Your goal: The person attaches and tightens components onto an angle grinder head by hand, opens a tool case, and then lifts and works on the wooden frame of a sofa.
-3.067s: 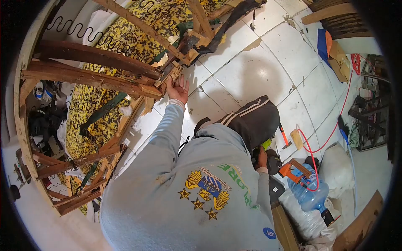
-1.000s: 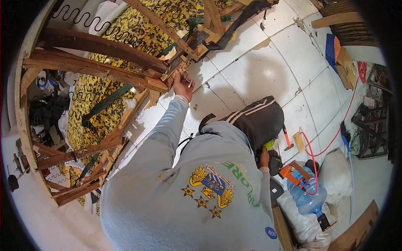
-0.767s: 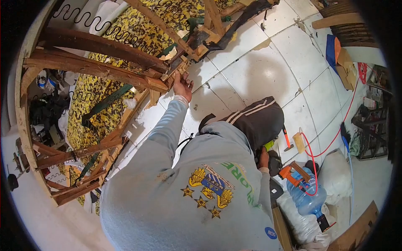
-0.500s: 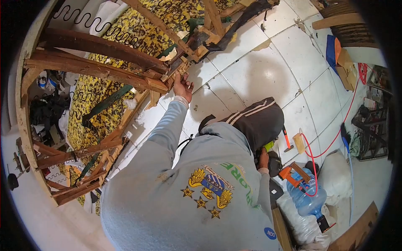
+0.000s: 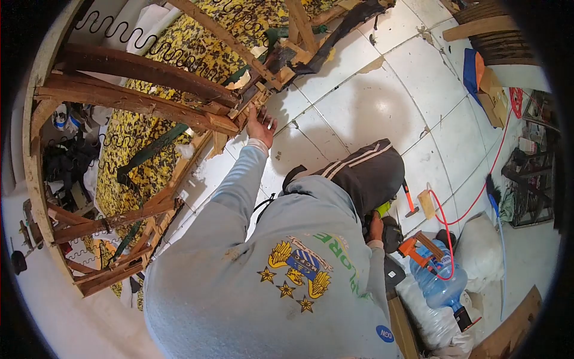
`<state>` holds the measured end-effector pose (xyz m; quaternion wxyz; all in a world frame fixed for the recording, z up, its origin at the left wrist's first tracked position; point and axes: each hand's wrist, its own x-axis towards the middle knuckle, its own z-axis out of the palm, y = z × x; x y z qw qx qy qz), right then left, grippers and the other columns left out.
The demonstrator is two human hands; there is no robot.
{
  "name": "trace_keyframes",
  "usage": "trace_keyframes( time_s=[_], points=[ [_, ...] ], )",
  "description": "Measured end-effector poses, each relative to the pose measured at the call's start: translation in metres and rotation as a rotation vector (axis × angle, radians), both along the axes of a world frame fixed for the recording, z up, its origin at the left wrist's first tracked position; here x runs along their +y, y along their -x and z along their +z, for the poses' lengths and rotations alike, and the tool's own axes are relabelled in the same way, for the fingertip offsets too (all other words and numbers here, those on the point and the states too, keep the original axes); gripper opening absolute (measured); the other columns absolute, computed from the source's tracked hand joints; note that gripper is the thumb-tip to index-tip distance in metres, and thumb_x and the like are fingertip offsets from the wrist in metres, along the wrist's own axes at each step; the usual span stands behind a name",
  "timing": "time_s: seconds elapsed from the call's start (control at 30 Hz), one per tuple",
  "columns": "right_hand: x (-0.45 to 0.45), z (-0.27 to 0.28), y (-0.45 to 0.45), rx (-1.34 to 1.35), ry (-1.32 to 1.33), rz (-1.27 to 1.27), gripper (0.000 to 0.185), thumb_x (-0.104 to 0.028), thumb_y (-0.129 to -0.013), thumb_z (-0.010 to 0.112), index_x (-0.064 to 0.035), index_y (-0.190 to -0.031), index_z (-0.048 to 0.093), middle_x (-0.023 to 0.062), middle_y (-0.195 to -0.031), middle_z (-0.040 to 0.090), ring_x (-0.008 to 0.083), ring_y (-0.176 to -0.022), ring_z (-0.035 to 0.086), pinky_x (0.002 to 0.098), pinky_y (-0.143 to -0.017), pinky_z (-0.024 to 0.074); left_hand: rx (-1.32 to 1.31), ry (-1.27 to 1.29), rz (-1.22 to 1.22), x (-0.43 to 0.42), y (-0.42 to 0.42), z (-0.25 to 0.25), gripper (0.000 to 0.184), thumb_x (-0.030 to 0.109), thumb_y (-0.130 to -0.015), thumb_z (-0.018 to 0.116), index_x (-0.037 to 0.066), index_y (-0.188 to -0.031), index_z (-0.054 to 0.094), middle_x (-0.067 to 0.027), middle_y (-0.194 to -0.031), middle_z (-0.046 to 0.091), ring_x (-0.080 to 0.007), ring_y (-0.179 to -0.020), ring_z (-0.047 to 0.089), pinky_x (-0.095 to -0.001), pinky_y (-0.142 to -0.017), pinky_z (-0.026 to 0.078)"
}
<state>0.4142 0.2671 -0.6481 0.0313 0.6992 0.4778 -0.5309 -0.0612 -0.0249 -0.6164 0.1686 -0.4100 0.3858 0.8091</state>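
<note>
My left hand reaches to a corner of the wooden furniture frame. One fingertip touches the splintered wood there, while the other fingers are apart and loosely bent. Yellow-and-black patterned fabric and wavy metal springs show through the frame. Beside my right knee, my right hand is closed round a yellow-green object; my leg and the dark things next to it hide most of that object.
An orange-handled hammer and a wood block lie on the tiled floor. An orange nail gun with a red hose rests over a blue water bottle. Cardboard box and blue-handled brush are at right.
Since the oldest frame, my left hand's fingers have curled from a flatter spread, with a fingertip now against the wood. My right hand keeps its place. The view has shifted slightly.
</note>
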Motion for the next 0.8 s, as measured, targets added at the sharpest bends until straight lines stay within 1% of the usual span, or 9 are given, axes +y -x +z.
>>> trace_keyframes(
  time_s=[0.07, 0.17, 0.27, 0.37, 0.47, 0.57, 0.8],
  points=[
    [0.002, -0.008, -0.005, -0.018, 0.011, -0.006, 0.056, -0.042, -0.093, 0.065, 0.0063, -0.121, 0.07, 0.0101, -0.105, 0.072, 0.0235, -0.091, 0.065, 0.0389, -0.082, 0.0493, 0.002, 0.0, -0.008, -0.002, 0.0, -0.001, 0.042, 0.062, -0.093, 0.073, 0.025, -0.11, 0.064, 0.0097, -0.095, 0.065, -0.0118, -0.085, 0.056, -0.0425, -0.087, 0.049],
    [0.01, -0.055, -0.038, -0.001, -0.038, 0.018, 0.056, -0.043, -0.092, 0.066, 0.0058, -0.121, 0.069, 0.0096, -0.104, 0.071, 0.0228, -0.091, 0.064, 0.0392, -0.081, 0.0489, -0.007, 0.003, -0.001, -0.002, 0.0, -0.001, 0.042, 0.061, -0.092, 0.074, 0.024, -0.11, 0.064, 0.0091, -0.095, 0.066, -0.012, -0.084, 0.058, -0.0427, -0.086, 0.05],
    [0.005, -0.033, -0.023, 0.055, 0.007, -0.041, 0.058, -0.044, -0.092, 0.067, 0.0059, -0.122, 0.069, 0.0091, -0.104, 0.071, 0.0228, -0.09, 0.064, 0.0388, -0.081, 0.0486, -0.017, 0.002, 0.005, -0.001, 0.0, 0.001, 0.044, 0.062, -0.092, 0.074, 0.024, -0.11, 0.064, 0.0089, -0.095, 0.066, -0.0122, -0.084, 0.058, -0.0429, -0.085, 0.05],
    [0.006, -0.031, -0.021, -0.015, -0.006, -0.003, 0.057, -0.044, -0.092, 0.067, 0.0051, -0.121, 0.069, 0.0086, -0.103, 0.071, 0.0226, -0.088, 0.064, 0.0378, -0.08, 0.0488, -0.019, -0.008, 0.0, -0.001, 0.001, -0.001, 0.044, 0.062, -0.091, 0.074, 0.024, -0.11, 0.064, 0.009, -0.096, 0.066, -0.0123, -0.084, 0.058, -0.0429, -0.085, 0.051],
    [0.003, -0.003, -0.004, -0.01, 0.034, 0.026, 0.058, -0.045, -0.092, 0.067, 0.0057, -0.12, 0.069, 0.0084, -0.103, 0.071, 0.0231, -0.087, 0.064, 0.0371, -0.079, 0.0489, -0.021, -0.005, 0.002, -0.001, 0.0, 0.0, 0.043, 0.062, -0.092, 0.074, 0.024, -0.11, 0.064, 0.0092, -0.095, 0.066, -0.0122, -0.085, 0.058, -0.0428, -0.085, 0.051],
    [-0.001, -0.008, -0.007, 0.048, -0.003, -0.03, 0.06, -0.046, -0.092, 0.066, 0.0072, -0.119, 0.069, 0.0093, -0.104, 0.071, 0.0234, -0.088, 0.065, 0.0375, -0.079, 0.0491, -0.009, -0.005, -0.002, -0.002, 0.0, -0.001, 0.043, 0.062, -0.092, 0.074, 0.024, -0.11, 0.064, 0.0093, -0.096, 0.066, -0.0121, -0.085, 0.058, -0.0428, -0.085, 0.05],
    [0.001, 0.002, 0.001, -0.033, -0.011, 0.081, 0.063, -0.046, -0.094, 0.065, 0.0102, -0.122, 0.068, 0.0123, -0.11, 0.072, 0.0244, -0.095, 0.067, 0.0383, -0.083, 0.0504, -0.022, 0.006, -0.002, 0.0, 0.0, 0.001, 0.042, 0.062, -0.093, 0.072, 0.025, -0.11, 0.064, 0.0099, -0.098, 0.066, -0.0124, -0.087, 0.058, -0.043, -0.086, 0.05]
  ],
)
